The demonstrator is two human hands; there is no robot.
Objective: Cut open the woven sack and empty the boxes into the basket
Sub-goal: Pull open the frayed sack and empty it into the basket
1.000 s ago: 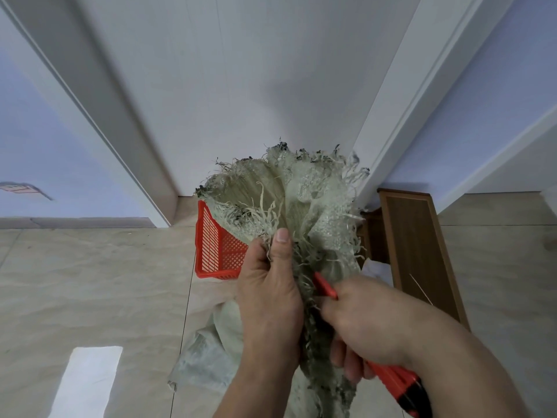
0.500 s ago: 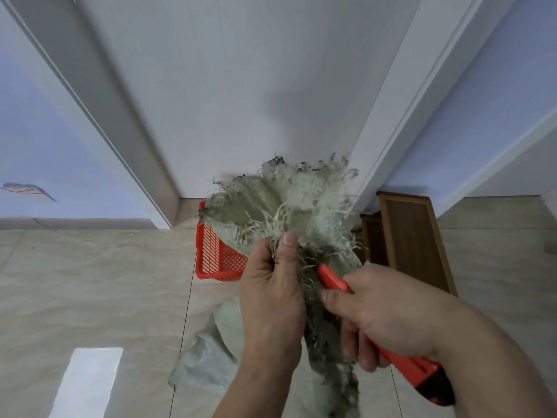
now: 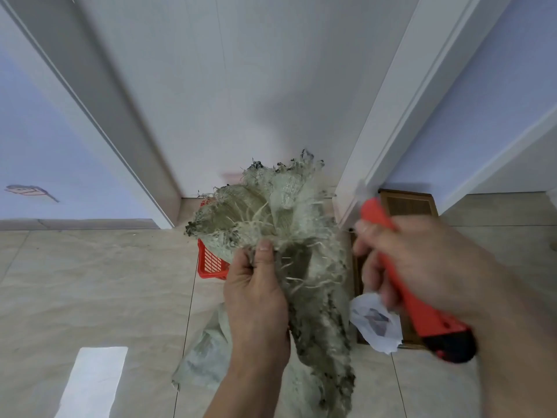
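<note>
My left hand grips the bunched neck of a grey-green woven sack, whose frayed top fans out above my fingers. The sack's body hangs down to the floor below my wrist. My right hand holds a red utility knife with a black end, off to the right of the sack and apart from it; this hand is blurred. A red plastic basket stands on the floor behind the sack, mostly hidden by it. No boxes are visible.
A white door with its frame rises straight ahead. A brown wooden panel lies on the floor to the right, with a white plastic bag on it. Beige tiles cover the floor, with a bright light patch at lower left.
My right hand with the knife has pulled away from the sack's neck to the right and upward. The sack's frayed top has dropped slightly lower. My left hand keeps its grip.
</note>
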